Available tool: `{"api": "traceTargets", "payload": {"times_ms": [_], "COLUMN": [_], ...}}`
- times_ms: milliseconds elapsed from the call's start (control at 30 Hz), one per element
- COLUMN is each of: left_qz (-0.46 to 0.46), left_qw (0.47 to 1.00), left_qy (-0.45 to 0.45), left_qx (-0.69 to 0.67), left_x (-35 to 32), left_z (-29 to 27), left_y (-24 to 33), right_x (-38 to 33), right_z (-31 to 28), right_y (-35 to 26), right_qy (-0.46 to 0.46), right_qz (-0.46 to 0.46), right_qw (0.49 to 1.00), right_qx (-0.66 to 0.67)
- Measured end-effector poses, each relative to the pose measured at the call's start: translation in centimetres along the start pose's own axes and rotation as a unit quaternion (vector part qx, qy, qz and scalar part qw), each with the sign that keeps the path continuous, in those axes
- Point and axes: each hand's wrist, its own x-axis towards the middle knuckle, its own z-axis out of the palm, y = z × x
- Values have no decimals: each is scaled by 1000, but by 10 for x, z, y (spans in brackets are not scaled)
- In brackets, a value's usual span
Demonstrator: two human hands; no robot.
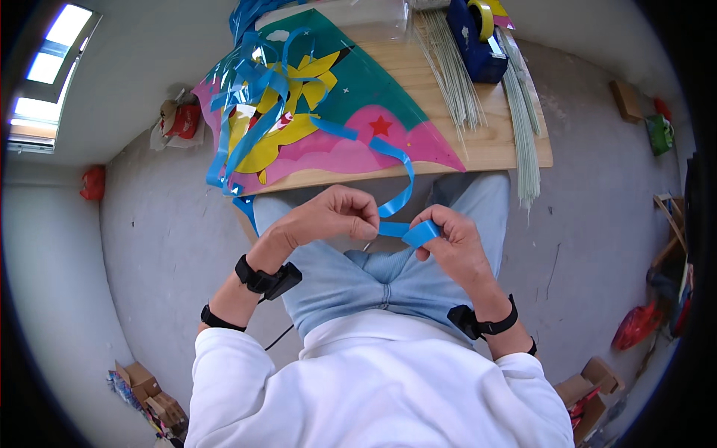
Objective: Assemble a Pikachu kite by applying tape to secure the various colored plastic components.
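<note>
A shiny blue ribbon (pixel 393 229) stretches between my two hands, over my lap and just off the table's near edge. My left hand (pixel 340 214) is closed at one end of this stretch, its fingertips partly hidden. Something thin pokes out below those fingers, too small to name. My right hand (pixel 454 245) pinches a folded loop of the same ribbon between thumb and fingers. From there the ribbon curls up onto a triangular printed sheet (pixel 358 71), green and pink with a yellow figure, which looks like a kite. More blue ribbon lies tangled over its left part.
The wooden table (pixel 502 145) carries bundles of thin pale sticks (pixel 452 71) and a dark blue tape dispenser (pixel 478 45) with a yellow roll. Clear plastic (pixel 366 16) lies at the back. Cardboard boxes (pixel 153 392) and red bags (pixel 636 326) stand along the walls.
</note>
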Motion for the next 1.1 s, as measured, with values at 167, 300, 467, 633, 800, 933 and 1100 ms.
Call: {"api": "traceTargets", "payload": {"times_ms": [167, 300, 467, 633, 800, 933, 1100], "left_qz": [45, 53, 5, -80, -54, 19, 51], "left_qw": [995, 989, 986, 925, 890, 881, 905], "left_qy": [74, 131, 151, 220, 217, 198, 173], "left_qx": [-44, -31, -67, -298, -398, -429, -385], "left_x": [10, 17, 36, 72, 91, 99, 90], "left_z": [20, 33, 35, 31, 33, 25, 25], "left_y": [-4, -12, -45, -70, -80, -72, -72], "right_x": [-9, -17, -28, -31, -33, -26, -24], "right_z": [-11, -19, -25, -4, 5, 12, -3], "right_y": [-2, -4, -10, -9, -5, 11, 13], "right_qy": [-17, 7, -21, -84, -121, -146, -126], "right_qz": [-42, -84, -120, -181, -196, -307, -162], "right_qw": [988, 974, 983, 980, 968, 922, 941], "right_qx": [147, 212, 138, -16, -96, -185, -268]}}
